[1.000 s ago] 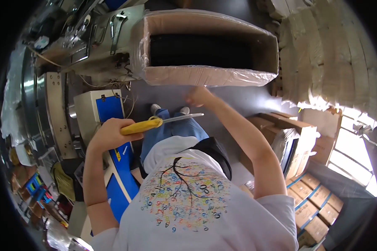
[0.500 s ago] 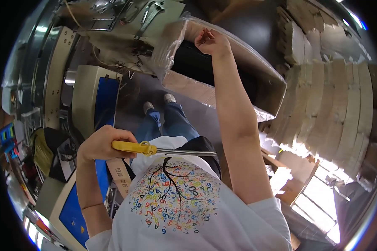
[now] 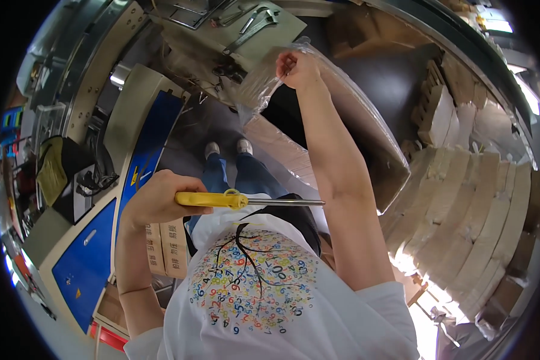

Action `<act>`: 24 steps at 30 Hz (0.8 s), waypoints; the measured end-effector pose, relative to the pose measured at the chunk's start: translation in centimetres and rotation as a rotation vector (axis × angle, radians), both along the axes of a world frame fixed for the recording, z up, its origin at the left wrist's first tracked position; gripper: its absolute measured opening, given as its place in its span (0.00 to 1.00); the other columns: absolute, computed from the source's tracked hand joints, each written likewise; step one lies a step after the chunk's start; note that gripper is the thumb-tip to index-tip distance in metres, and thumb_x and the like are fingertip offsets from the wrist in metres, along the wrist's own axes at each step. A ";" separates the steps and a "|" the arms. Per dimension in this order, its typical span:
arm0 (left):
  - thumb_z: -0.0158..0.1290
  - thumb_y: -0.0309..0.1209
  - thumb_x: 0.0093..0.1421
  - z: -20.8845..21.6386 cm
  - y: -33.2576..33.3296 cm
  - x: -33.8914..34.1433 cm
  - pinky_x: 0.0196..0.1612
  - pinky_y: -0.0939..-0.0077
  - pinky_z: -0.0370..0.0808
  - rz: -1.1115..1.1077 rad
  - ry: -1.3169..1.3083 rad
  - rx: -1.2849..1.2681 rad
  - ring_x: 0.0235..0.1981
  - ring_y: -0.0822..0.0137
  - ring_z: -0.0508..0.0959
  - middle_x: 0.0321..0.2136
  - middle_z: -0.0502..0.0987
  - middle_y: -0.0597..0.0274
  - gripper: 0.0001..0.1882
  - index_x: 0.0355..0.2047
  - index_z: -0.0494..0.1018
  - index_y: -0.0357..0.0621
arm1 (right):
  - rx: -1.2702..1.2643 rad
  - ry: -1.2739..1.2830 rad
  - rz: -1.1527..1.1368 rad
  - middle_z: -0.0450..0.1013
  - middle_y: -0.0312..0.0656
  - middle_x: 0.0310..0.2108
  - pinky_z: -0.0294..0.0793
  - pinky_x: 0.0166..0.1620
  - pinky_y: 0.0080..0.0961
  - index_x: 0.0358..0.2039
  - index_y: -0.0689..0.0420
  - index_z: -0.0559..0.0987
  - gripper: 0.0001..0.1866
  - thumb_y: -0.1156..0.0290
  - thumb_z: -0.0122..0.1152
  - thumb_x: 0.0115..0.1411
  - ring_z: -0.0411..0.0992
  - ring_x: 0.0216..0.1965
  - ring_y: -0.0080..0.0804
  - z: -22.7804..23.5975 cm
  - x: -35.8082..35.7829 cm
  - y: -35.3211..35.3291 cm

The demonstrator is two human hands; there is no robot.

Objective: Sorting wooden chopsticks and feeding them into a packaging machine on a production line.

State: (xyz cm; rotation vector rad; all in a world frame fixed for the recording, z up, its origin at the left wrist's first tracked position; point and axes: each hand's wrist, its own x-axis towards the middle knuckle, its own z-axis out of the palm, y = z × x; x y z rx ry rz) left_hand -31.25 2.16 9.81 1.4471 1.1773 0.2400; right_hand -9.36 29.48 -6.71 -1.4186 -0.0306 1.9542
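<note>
One yellow-handled tool (image 3: 246,200) with a long metal blade is in play here, one large cardboard box (image 3: 348,120) lined with clear plastic film (image 3: 264,81), two wrenches (image 3: 255,24) lying on a grey metal bench top (image 3: 282,27) beyond the box, and two small tan cartons (image 3: 165,249) standing side by side low at the left. A beige and blue machine cabinet (image 3: 144,138) runs along the left, and a stack of flattened cardboard sheets (image 3: 462,204) fans out at the right, lit brightly from the lower right corner. The floor (image 3: 204,126) is dark grey, and two light shoes (image 3: 228,147) show on it just in front of the box. The left hand (image 3: 159,201) is closed around the yellow handle, held in front of the chest with the elbow bent, so the blade lies level and points to the person's right, its tip close to the other forearm; whether they touch I cannot tell. The right hand (image 3: 297,69) is stretched well forward, arm nearly straight, fingers pinched on the edge of the plastic film at the near rim of the box.
</note>
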 end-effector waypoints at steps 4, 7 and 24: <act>0.64 0.30 0.44 -0.6 0.0 -0.1 0.24 0.84 0.68 0.069 0.035 0.061 0.19 0.72 0.75 0.20 0.77 0.62 0.11 0.27 0.75 0.40 | 0.074 -0.189 0.238 0.71 0.42 0.26 0.70 0.29 0.32 0.30 0.58 0.71 0.09 0.67 0.46 0.58 0.70 0.26 0.35 -0.9 -2.5 -0.1; 0.64 0.30 0.44 -0.5 -0.1 -0.4 0.25 0.83 0.69 0.148 0.020 0.020 0.19 0.71 0.75 0.20 0.77 0.62 0.12 0.29 0.75 0.40 | 0.112 -0.256 0.348 0.72 0.41 0.24 0.69 0.26 0.31 0.30 0.57 0.71 0.09 0.65 0.47 0.58 0.70 0.23 0.35 -1.4 -4.2 -0.3; 0.57 0.51 0.47 -5.3 -10.5 0.7 0.59 0.62 0.54 1.320 -0.060 0.708 0.60 0.50 0.53 0.59 0.49 0.49 0.48 0.60 0.46 0.42 | 1.954 0.179 1.117 0.58 0.48 0.52 0.55 0.58 0.35 0.55 0.59 0.60 0.34 0.74 0.61 0.47 0.55 0.58 0.46 10.8 -19.8 -23.3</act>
